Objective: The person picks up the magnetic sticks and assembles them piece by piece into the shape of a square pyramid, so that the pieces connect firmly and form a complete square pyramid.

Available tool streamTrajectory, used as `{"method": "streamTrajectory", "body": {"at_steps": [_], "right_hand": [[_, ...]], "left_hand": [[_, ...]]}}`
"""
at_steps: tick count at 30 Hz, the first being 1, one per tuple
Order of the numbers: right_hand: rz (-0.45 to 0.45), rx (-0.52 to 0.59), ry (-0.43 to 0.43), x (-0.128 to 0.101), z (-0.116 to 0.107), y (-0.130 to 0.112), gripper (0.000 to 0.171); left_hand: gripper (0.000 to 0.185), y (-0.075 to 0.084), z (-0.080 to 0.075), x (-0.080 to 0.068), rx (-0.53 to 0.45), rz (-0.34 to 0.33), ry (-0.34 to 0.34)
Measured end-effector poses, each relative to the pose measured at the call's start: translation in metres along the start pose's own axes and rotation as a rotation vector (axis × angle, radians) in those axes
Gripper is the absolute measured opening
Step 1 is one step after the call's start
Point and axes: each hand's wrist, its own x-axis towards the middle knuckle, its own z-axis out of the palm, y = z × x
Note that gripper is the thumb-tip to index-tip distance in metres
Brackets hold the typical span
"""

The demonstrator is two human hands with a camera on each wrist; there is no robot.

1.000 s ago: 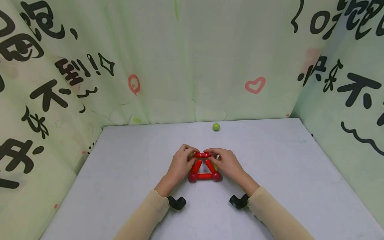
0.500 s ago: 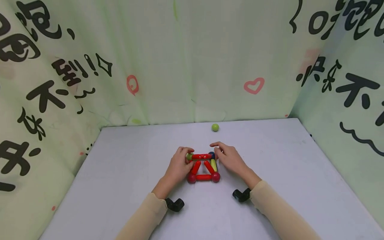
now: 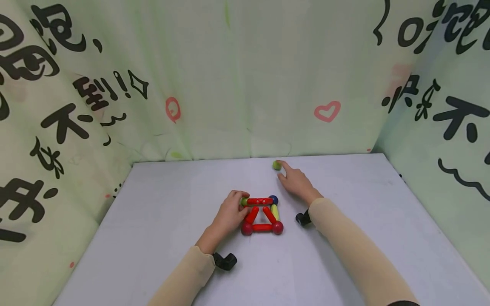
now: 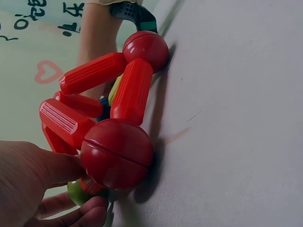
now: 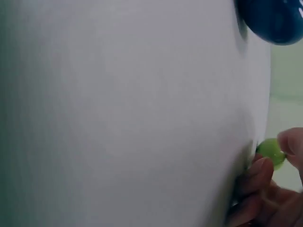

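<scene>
— Hands first: what do you log?

— Left hand, centre of the head frame: I see its fingers curled against the left end of the rod-and-ball model, thumb and fingertips pressing a small green ball at that corner. In the left wrist view a thumb lies against a large red ball at lower centre.

— And the right?

— Right hand, just above and right of the model: I record it reaching to the loose green ball near the table's far edge. In the right wrist view, lower right, fingertips close on either side of that ball; the picture is blurred, so I would only say it looks like a light pinch.

— Itemise the model.

— Red rods forming a triangle with red balls at the two near corners, a top red rod, a blue ball at its right end, a yellow-green rod below that. It sits on the grey table, mid-frame.

— Anything else?

— Printed green cloth across the upper frame.
</scene>
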Motion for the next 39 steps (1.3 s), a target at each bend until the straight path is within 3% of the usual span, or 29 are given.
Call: {"method": "streamTrajectory", "body": {"at_steps": [4, 6, 11, 20, 28, 31, 34, 39], "right_hand": [[0.040, 0.085, 0.115, -0.005, 0.004, 0.005, 0.057], [0.038, 0.078, 0.129, -0.009, 0.003, 0.005, 0.058], [-0.020, 0.024, 0.067, -0.019, -0.004, 0.000, 0.040], [-0.165, 0.191, 0.007, -0.065, -0.018, -0.038, 0.039], [-0.312, 0.250, -0.093, -0.099, -0.022, -0.063, 0.039], [-0.329, 0.266, -0.102, -0.104, -0.020, -0.064, 0.045], [-0.325, 0.255, -0.059, -0.109, -0.018, -0.061, 0.050], [-0.269, 0.213, -0.054, -0.117, -0.016, -0.056, 0.050]], "left_hand": [[0.038, 0.001, 0.002, -0.002, -0.002, -0.004, -0.004], [0.039, 0.002, 0.002, -0.002, 0.000, -0.010, -0.001], [0.040, 0.003, 0.000, -0.002, 0.005, -0.013, 0.007], [0.040, 0.000, 0.003, -0.002, -0.006, -0.017, 0.013], [0.040, -0.001, 0.002, -0.002, -0.005, 0.006, 0.014], [0.043, 0.000, 0.000, -0.003, -0.011, 0.018, 0.017], [0.043, 0.001, -0.004, -0.005, -0.036, 0.020, 0.042], [0.028, 0.005, -0.011, -0.014, -0.110, 0.035, 0.061]]}}
